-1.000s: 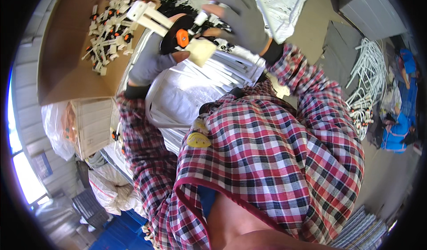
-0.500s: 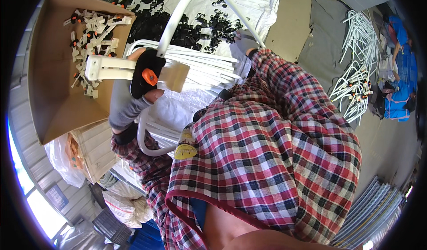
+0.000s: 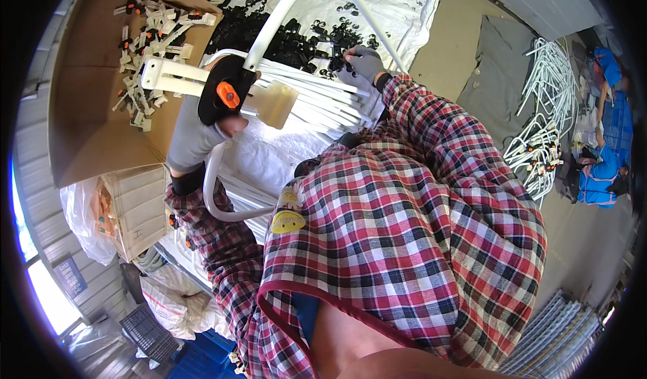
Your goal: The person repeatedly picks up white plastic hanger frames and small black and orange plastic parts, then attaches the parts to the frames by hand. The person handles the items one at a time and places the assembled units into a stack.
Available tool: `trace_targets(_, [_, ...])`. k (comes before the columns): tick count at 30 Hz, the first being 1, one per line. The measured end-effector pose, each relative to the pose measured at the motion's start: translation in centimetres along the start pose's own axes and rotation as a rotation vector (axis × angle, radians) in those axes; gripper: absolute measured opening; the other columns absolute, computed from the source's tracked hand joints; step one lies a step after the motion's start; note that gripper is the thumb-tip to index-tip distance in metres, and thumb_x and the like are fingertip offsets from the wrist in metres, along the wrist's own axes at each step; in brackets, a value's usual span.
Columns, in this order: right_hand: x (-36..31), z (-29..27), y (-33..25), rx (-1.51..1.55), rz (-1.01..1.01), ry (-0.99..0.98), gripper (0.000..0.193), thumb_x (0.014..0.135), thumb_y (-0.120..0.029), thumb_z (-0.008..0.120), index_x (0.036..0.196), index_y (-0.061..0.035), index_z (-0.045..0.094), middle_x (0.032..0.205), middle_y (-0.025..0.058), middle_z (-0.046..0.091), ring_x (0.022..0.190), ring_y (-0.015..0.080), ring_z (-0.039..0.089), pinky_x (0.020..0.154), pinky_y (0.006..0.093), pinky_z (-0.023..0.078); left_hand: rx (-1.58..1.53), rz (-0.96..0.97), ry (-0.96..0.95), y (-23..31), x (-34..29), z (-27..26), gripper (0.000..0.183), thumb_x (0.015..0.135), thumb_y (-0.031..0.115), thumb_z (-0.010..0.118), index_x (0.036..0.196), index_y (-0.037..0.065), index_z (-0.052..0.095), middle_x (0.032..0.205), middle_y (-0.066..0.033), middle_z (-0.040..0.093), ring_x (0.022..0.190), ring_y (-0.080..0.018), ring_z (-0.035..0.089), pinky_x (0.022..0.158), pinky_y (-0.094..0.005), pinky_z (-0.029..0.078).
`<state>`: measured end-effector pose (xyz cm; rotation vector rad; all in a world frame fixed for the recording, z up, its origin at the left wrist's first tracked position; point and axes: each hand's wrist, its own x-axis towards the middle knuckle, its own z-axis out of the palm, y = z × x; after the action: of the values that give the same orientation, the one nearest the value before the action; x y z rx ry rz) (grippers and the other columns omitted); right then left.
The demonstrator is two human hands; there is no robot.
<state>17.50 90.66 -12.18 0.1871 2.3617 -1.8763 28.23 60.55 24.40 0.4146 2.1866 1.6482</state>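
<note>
My left hand, in a grey glove with bare fingertips, is closed round a black plastic clamp with an orange button. This clamp sits on a bent white metal tube that arches up and curves back against my shirt. A pale two-pronged plastic arm sticks out from the clamp's left, and a translucent pale block from its right. My right hand, also gloved, pinches at the edge of a pile of small black plastic parts. One dark part appears between its fingertips.
A cardboard box holding many white and black clamp pieces stands at left. White straight tubes lie bundled on white sheeting. More bent white tubes lie at right, near another person in blue. A wooden crate stands below the box.
My right hand has come up from beside the tubes and reached in to the black parts. My left hand still grips the clamp, and the view has shifted slightly.
</note>
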Motion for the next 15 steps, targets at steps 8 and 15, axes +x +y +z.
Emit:
trace_targets(8, [-0.9,-0.2,-2.7,0.753,0.189,-0.13,0.018,0.093,-0.009,0.064,0.111,-0.004,0.065,0.09,0.0014,0.064,0.078,0.0113,0.063,0.069,0.0232,0.052,-0.13,-0.136,0.046,-1.1,2.2,-1.0,0.094,0.069,0.032,0.088,0.145,0.003,0.039,0.135,-0.0161,0.057,0.12,-0.0215,0.057,0.096,-0.0325,0.051])
trace_targets(15, [-6.2,-1.2,-18.1,0.44,-0.303,-0.521,0.028,0.091,-0.002,0.058,0.118,-0.0008,0.061,0.086,0.003,0.057,0.079,0.0098,0.058,0.07,0.0252,0.049,-0.233,0.026,0.04,-1.8,2.3,-0.8,0.096,0.067,0.039,0.085,0.142,-0.001,0.041,0.13,-0.016,0.059,0.119,-0.0243,0.058,0.105,-0.0365,0.044])
